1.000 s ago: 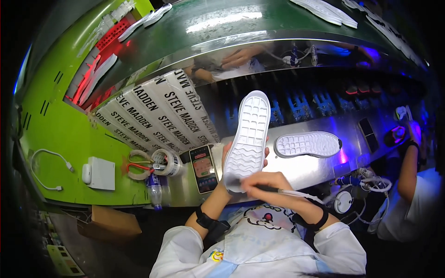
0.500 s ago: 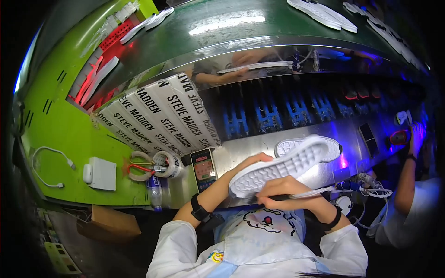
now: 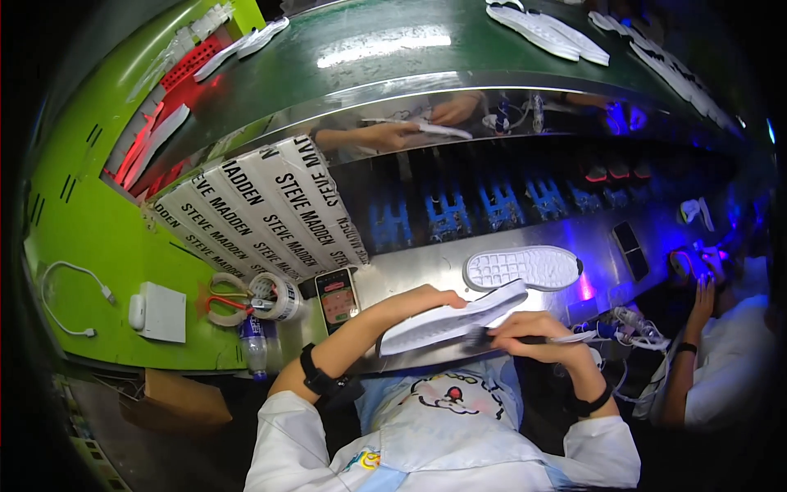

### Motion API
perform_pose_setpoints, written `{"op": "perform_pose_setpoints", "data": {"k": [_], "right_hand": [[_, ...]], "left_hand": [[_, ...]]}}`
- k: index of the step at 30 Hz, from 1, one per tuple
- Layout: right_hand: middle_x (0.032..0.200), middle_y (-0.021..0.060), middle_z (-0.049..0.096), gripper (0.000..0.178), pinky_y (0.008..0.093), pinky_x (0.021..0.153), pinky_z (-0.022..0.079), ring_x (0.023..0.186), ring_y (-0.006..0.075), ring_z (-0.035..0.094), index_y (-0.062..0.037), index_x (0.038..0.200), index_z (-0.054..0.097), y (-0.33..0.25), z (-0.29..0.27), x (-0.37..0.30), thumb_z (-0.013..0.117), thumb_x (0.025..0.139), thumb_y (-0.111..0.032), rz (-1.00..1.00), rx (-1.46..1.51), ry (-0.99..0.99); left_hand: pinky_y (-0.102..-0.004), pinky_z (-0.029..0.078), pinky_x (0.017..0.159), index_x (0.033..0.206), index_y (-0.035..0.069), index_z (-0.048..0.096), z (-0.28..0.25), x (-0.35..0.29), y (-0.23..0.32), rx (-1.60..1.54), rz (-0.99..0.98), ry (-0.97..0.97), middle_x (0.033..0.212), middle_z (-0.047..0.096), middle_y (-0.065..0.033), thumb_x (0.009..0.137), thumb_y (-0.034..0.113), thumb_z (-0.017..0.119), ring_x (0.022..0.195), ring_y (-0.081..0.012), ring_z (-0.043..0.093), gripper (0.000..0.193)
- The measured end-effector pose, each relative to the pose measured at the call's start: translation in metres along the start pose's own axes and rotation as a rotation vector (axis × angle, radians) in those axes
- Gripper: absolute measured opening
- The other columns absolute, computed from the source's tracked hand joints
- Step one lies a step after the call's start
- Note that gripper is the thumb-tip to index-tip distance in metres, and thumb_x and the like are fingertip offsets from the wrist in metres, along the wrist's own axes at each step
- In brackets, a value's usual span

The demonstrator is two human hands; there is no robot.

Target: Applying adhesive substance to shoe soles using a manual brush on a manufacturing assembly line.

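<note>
- A steel bench (image 3: 402, 279) is running below a green work surface (image 3: 385, 29), with a striped carton (image 3: 258, 215) standing at the left and a phone (image 3: 337, 299) lying near the forearm.
- The left hand (image 3: 436, 297) is closing around the far edge of a white sole (image 3: 455, 320), holding it tilted above the bench's near edge; its underside grip is hidden.
- The right hand (image 3: 529, 332) is pinching a dark brush (image 3: 477, 337) between closed fingers, its bristles sitting at the sole's near edge; whether they are touching, I cannot tell.
- Good brushing is probably calling for a steady left grip, fingertips clear of the bristles, the rim turned toward the brush, and light, even strokes reaching into the curves.
- The held sole is looking rubbery and matte, long and rounded, with a raised rim.
- A second sole (image 3: 525, 268) is lying flat just beyond, showing square cells at one end and wavy ridges toward the other.
- The bristles are appearing soft and blurred, while the bench is reflecting light smoothly.
</note>
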State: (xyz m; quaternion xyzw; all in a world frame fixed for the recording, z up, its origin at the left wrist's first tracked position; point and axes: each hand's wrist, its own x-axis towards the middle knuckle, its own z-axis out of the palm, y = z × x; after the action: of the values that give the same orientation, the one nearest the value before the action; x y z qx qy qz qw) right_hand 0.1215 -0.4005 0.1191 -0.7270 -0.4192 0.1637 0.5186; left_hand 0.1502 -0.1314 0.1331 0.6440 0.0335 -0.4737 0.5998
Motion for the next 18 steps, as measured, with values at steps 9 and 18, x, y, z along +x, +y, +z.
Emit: {"op": "perform_pose_setpoints", "data": {"k": [9,18], "right_hand": [[0.097,0.0191,0.065,0.022,0.0338,0.073,0.051,0.077,0.0245,0.065,0.0046,0.084,0.065,-0.065,0.011,0.025,0.056,0.088,-0.015,-0.256,0.166,0.502],[0.114,0.0228,0.053,0.025,0.0335,0.067,0.055,0.075,0.0251,0.065,0.002,0.096,0.058,-0.046,0.012,0.025,0.056,0.074,0.013,-0.144,0.575,0.874]], "left_hand": [[-0.0389,0.054,0.077,0.128,-0.006,0.045,-0.024,-0.075,0.044,-0.772,0.642,-0.284,0.112,0.06,-0.0227,0.087,0.035,0.043,0.087,-0.0307,0.065,0.057],[-0.0322,0.05,0.074,0.117,0.0,0.054,-0.066,-0.079,0.183,-0.441,1.231,0.221,0.113,0.06,-0.0142,0.092,0.027,0.045,0.091,-0.0196,0.058,0.038]]}}
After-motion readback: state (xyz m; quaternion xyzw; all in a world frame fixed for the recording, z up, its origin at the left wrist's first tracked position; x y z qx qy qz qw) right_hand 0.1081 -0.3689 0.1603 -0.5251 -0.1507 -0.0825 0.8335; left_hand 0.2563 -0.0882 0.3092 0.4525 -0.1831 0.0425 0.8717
